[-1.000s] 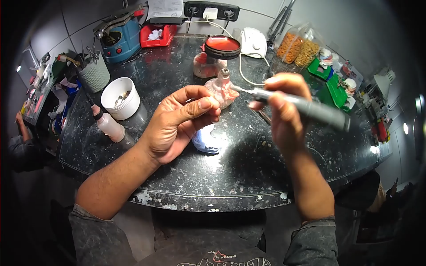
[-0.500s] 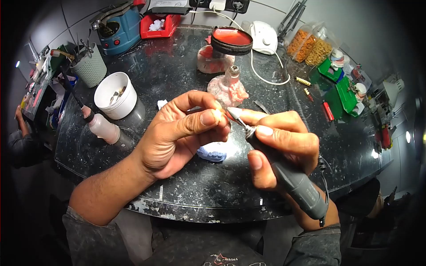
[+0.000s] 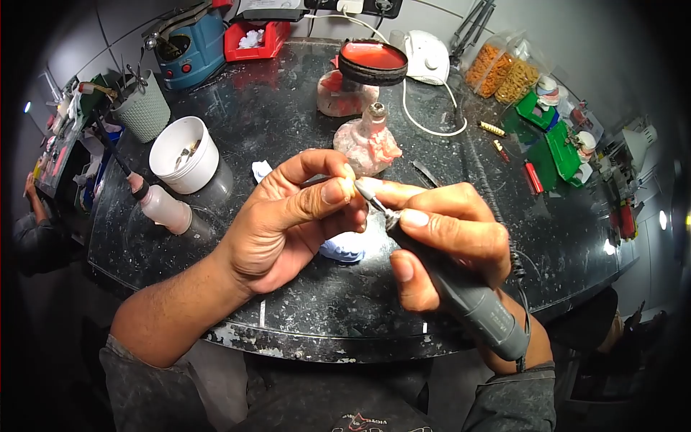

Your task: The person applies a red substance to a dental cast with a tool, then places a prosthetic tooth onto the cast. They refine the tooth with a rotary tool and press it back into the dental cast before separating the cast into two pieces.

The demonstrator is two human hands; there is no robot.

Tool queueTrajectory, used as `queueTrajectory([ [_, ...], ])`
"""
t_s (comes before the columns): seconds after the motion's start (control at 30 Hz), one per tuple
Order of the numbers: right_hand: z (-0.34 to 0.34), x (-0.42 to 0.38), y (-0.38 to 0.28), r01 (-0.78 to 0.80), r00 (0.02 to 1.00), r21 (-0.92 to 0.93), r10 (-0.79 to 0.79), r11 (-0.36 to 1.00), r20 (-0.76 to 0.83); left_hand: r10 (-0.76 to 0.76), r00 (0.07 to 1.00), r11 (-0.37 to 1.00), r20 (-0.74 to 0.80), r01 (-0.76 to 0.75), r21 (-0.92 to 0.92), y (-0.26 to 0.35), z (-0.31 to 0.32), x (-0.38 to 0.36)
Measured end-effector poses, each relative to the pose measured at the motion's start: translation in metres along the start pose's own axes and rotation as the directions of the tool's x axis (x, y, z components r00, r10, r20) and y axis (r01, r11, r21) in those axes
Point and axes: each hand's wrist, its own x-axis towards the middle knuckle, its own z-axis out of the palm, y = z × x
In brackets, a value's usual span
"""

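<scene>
Fingers of the left hand [image 3: 288, 216] are curled shut, thumb pinching some small piece too hidden to identify. Meeting it, the right hand [image 3: 439, 237] grips a grey rotary handpiece [image 3: 461, 288] firmly, its bur at the left thumb tip, above the dark speckled tabletop [image 3: 345, 302] and a pale blue dental cast [image 3: 342, 248].

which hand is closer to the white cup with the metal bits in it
Left. The left hand is just right of the white cup; the right hand is farther right, beyond the left.
</scene>
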Motion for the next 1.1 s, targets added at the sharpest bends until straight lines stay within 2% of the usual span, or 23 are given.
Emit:
queueTrajectory([
  [0.57,0.0024,-0.0023,-0.0007,-0.022,1.000,0.030,0.022,0.999,-0.015,-0.007,1.000,0.999,0.013,0.008,-0.046,-0.0020,0.0031,-0.0029],
  [0.93,-0.0009,-0.0004,-0.0012,-0.018,0.999,0.036,0.017,0.999,0.029,-0.022,0.999,0.997,0.024,0.024,-0.076,-0.0035,0.0022,-0.0038],
  [1.03,0.0046,-0.0017,0.0034,0.028,0.996,0.091,-0.020,0.995,-0.091,-0.036,0.999,0.994,0.013,0.037,-0.101,-0.0035,0.0058,-0.0025],
  [1.1,0.0039,-0.0021,0.0043,0.040,0.997,0.083,-0.034,0.996,-0.068,-0.027,0.999,0.994,0.032,0.030,-0.108,-0.0042,0.0035,-0.0027],
])
